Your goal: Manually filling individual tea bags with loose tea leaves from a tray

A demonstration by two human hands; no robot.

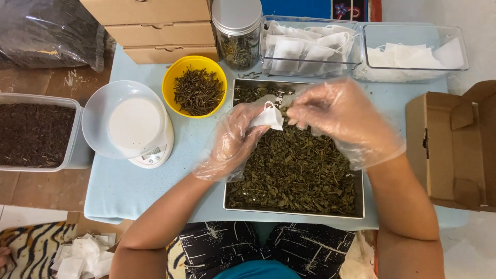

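Both my hands wear clear plastic gloves over a metal tray (294, 213) full of dried green tea leaves (297, 165). My left hand (232, 142) holds a small white tea bag (267, 117) by its lower edge. My right hand (341, 116) has its fingers pinched together at the bag's open top, with a few leaves at the fingertips. The bag hangs just above the leaves at the tray's upper left.
A yellow bowl of leaves (199, 90) and a white kitchen scale (135, 126) stand left of the tray. Behind are a lidded glass jar (237, 33), two clear boxes of white bags (310, 49), (416, 54) and stacked cardboard boxes (155, 26). An open carton (454, 144) sits right; a tub of dark tea (33, 134) left.
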